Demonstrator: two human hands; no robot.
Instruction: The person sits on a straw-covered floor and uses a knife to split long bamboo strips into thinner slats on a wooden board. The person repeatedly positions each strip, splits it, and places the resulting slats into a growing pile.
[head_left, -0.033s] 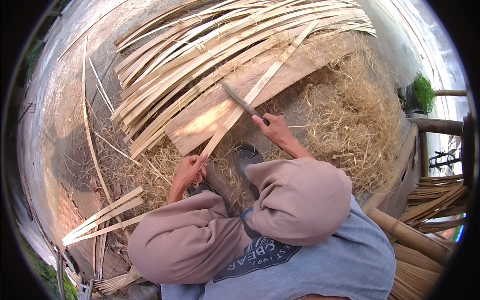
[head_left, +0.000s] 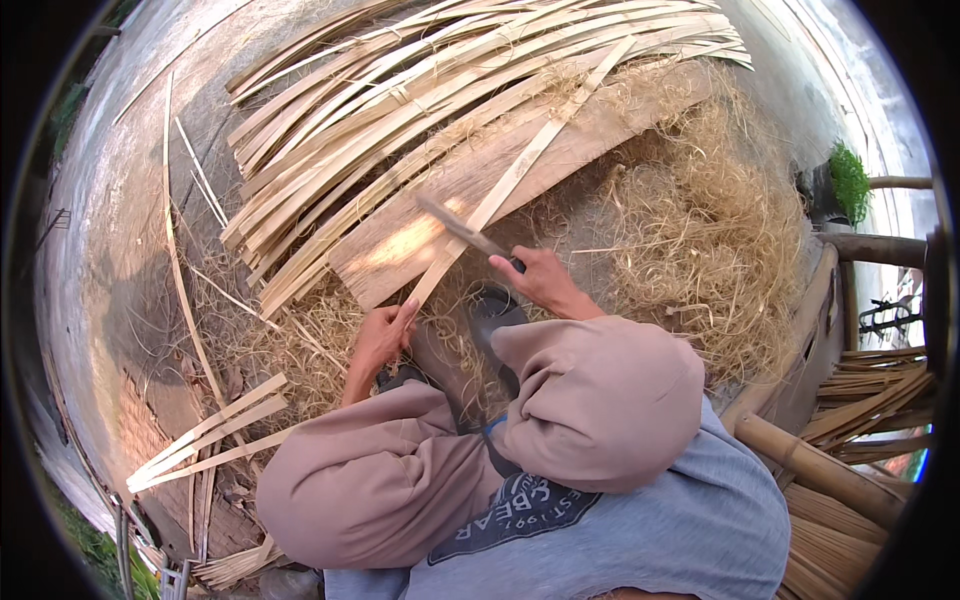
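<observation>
A long pale bamboo strip (head_left: 517, 168) lies slantwise across a flat wooden board (head_left: 590, 148). My left hand (head_left: 378, 338) is closed on the strip's near end, just off the board's lower edge. In my right hand (head_left: 545, 280) is a knife (head_left: 462, 229), gripped by its dark handle. Its blade lies across the strip over the near part of the board and looks slightly blurred. From here I cannot tell how deep the edge sits in the strip.
Many bamboo strips (head_left: 400, 120) lie in a bundle beyond the board. Curly shavings (head_left: 700, 230) heap up at the right. Three short strips (head_left: 215, 432) fan out at lower left. Bamboo poles (head_left: 815, 470) stand at the right, near a green plant (head_left: 848, 185).
My right hand and the knife have slid toward me and to the left along the strip. My left hand keeps its hold on the near end, nearly unmoved.
</observation>
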